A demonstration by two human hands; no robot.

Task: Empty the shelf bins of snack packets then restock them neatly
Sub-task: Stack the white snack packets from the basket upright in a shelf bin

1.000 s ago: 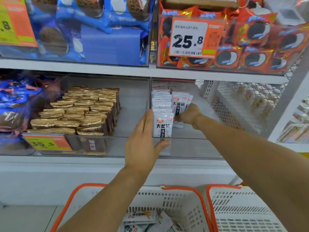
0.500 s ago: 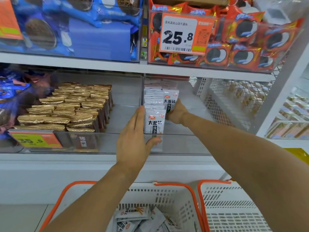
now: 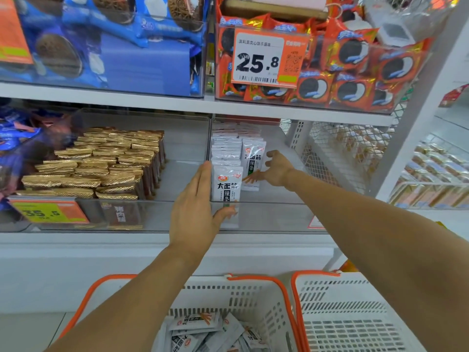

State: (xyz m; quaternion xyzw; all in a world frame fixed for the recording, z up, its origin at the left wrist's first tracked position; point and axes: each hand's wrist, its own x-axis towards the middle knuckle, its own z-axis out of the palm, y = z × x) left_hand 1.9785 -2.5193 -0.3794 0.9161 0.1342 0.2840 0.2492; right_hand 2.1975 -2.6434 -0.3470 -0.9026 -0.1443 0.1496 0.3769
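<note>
I see my left hand (image 3: 195, 207) flat and straight-fingered against the left side of the front row of white snack packets (image 3: 226, 182), thumb hooked under the front packet's lower edge; that grip is wide, pressing rather than clasping. The packets stand upright in the clear bin (image 3: 269, 214) on the lower shelf (image 3: 162, 237), long axis vertical, printed faces toward me, the row running from the bin's front wall back toward the rear. A second, shorter row (image 3: 253, 158) stands just beside it on the right. My right hand (image 3: 275, 168) sits at that second row with fingers spread and loosely bent; its fingertips are blurred, so I cannot tell whether they touch the packet, and it clasps nothing I can make out.

The rear packets fade into glare and the upper shelf's shadow. Below, a white basket with an orange rim (image 3: 253, 295) holds loose packets lying flat at mixed angles, cut off by the bottom edge. A second basket (image 3: 355, 313) stands to its right. Gold-wrapped packets (image 3: 101, 163) fill the neighbouring bin.
</note>
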